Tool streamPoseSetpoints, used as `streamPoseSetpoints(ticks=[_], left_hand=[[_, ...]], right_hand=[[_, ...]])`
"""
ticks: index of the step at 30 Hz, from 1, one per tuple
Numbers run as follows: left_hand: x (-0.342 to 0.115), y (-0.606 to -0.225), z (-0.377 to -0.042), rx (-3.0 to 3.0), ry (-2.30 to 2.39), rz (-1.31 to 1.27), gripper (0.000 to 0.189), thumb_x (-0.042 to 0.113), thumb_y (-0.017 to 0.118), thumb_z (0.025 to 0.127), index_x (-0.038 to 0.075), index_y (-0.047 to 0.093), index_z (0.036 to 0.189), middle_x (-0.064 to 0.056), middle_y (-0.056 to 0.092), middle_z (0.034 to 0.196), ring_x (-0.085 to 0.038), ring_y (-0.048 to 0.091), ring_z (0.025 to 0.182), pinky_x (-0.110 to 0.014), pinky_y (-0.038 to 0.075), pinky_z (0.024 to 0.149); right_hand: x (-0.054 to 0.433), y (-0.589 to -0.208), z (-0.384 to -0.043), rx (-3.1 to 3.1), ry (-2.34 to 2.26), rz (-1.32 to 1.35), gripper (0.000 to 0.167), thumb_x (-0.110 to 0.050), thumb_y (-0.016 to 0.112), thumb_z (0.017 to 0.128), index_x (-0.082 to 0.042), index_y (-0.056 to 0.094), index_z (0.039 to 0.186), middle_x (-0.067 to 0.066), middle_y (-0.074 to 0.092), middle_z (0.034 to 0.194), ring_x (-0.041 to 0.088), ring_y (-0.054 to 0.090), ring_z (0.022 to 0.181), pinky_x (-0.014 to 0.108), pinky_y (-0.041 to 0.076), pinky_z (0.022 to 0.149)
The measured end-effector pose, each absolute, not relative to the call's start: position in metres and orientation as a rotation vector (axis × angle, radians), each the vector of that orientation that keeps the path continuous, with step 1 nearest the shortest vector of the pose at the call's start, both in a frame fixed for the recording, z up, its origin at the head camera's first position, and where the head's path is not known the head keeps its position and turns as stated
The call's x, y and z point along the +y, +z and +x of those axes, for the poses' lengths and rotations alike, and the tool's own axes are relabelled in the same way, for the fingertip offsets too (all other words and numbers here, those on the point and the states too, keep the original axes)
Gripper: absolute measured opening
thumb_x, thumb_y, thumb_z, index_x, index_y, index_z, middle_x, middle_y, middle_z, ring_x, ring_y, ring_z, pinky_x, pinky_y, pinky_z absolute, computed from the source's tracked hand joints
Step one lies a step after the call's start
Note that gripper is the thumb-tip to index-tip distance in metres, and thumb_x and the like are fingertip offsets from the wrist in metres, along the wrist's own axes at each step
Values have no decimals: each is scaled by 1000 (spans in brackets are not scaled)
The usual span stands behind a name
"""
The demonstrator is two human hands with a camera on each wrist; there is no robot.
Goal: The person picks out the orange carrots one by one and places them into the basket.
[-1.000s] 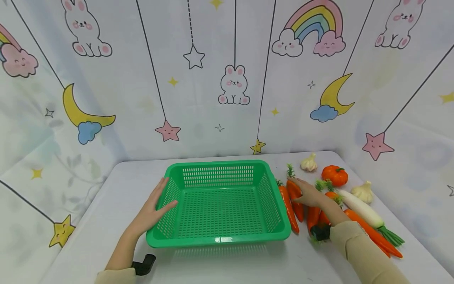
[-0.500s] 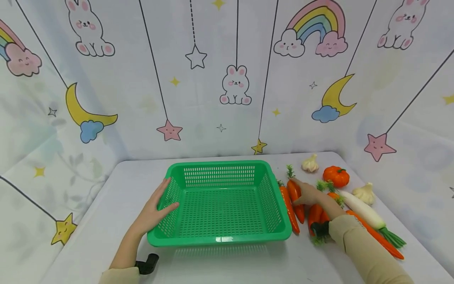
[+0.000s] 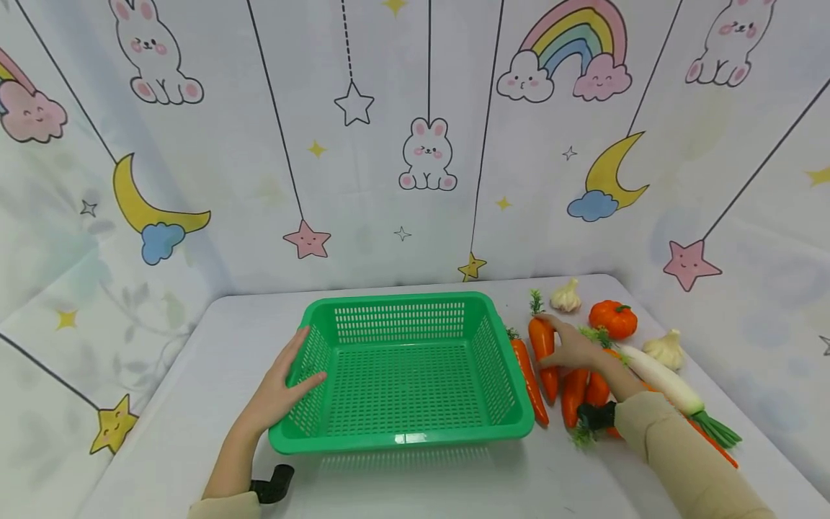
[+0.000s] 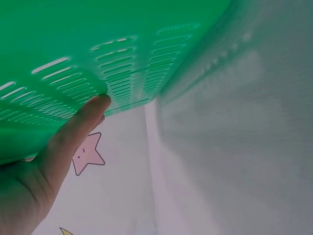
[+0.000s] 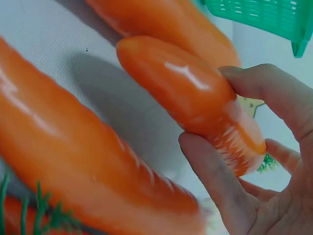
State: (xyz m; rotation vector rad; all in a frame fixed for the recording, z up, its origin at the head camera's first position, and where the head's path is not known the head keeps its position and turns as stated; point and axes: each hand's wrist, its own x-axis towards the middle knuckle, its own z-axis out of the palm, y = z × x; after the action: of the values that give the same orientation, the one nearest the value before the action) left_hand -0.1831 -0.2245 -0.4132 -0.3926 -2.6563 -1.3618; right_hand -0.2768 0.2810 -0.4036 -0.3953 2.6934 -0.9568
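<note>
In the head view, the white table (image 3: 162,418) is looked down on from high up on its near side, with the pale cartoon-printed cloth wall (image 3: 363,180) faced straight on. In the left wrist view, tipped sideways, the slotted green plastic basket (image 4: 68,34) is seen from very near, low beside its left side. In the right wrist view, a shiny orange carrot (image 5: 171,81) is seen close up. The basket is shared by all three views.
</note>
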Motion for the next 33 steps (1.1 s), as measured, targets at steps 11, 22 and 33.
streamPoseSetpoints(ticks=[11, 22, 33], left_hand=[[-225, -412, -184, -2649, -1418, -374, 78, 30, 62, 87, 21, 14, 148, -12, 10, 152, -38, 8, 136, -70, 16, 95], [-226, -413, -181, -2668, -1421, -366, 76, 29, 61, 88, 21, 16, 148, -10, 8, 152, -38, 7, 136, -71, 15, 93], [-226, -418, -185, -2667, -1432, -348, 73, 26, 61, 88, 20, 19, 147, -12, 7, 152, -40, 6, 136, -72, 15, 92]], right_hand=[[278, -383, -265, 2576, -1205, -343, 97, -15, 78, 73, -12, 14, 146, 33, 18, 138, 27, 59, 66, 39, 54, 55], [256, -349, -241, 2613, -1289, -413, 97, -22, 79, 72, -20, 16, 146, 28, 16, 140, 26, 58, 60, 39, 53, 55], [225, -316, -222, 2516, -1443, -459, 95, -15, 77, 74, -23, 16, 146, 26, 14, 143, 24, 58, 61, 41, 54, 56]])
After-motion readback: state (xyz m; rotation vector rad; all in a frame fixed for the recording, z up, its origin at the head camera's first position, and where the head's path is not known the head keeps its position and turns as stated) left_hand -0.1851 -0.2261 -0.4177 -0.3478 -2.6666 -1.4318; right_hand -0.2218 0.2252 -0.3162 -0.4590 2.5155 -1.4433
